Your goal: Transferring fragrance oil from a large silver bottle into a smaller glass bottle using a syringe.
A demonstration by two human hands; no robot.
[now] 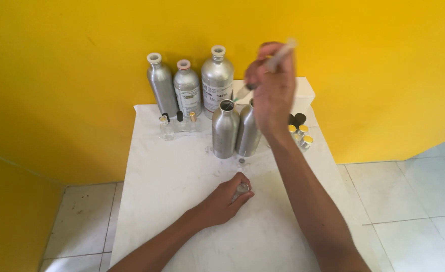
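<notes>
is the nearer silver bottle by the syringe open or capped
Open: the nearer silver bottle stands upright with a bare dark mouth, no cap on it.

Standing against a bright yellow wall (pixel 71 60): a narrow white desk (pixel 157 186), its top slightly smudged. Running down beside the desk on both sides: a floor of pale grey tiles (pixel 408 196) with dark grout lines. Jutting out left of the desk: a lower yellow wall section (pixel 11 216). Falling evenly over the desk: soft daylight.
</notes>
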